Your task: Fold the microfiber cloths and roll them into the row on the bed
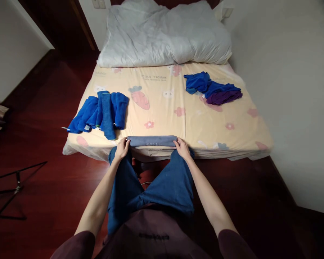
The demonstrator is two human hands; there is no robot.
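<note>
A grey-blue towel [152, 140], folded into a long narrow strip with lettering on its lower edge, lies along the front edge of the bed. My left hand [122, 148] is closed on its left end, thumb and fingers pinching the corner. At the opposite end my right hand [182, 148] pinches the towel in the same way. To the left sit several rolled or folded blue towels [120, 110] in a row, with a duller blue one [107, 117] laid across them. Farther back on the right is a loose heap of blue cloths [198, 82] with a purple cloth [224, 97].
The bed [162, 115] has a yellow sheet with carrot and rabbit prints. A white quilt [167, 34] is bunched at its head. A black metal stand [17, 187] is on the dark red floor at left. A wall [286, 90] runs along the right.
</note>
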